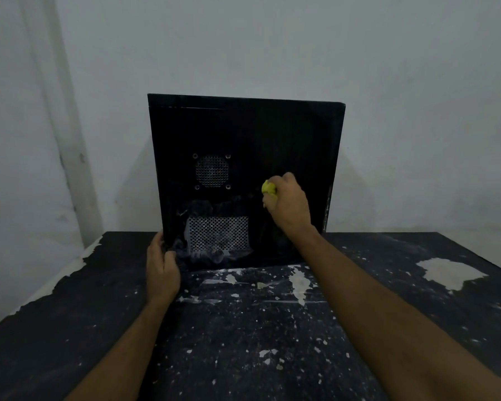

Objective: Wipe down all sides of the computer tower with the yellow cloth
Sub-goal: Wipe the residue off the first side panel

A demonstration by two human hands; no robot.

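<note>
Two bare forearms reach in from the bottom of the frame over a black table whose top is chipped and flecked with pale patches, the largest at the right edge.

Left of centre, the left hand grips the lower left corner of the tower, fingers curled round its edge and thumb on the near face.

The tower stands upright on the table in the middle of the frame, its broad black side panel facing the camera. A square mesh vent sits low on the panel, with dusty smears around it, and a round fan grille lies above that.

Right of the vents, the right hand is closed round a bunched yellow cloth and holds it against the panel.

Behind the tower rises a plain pale wall.
</note>
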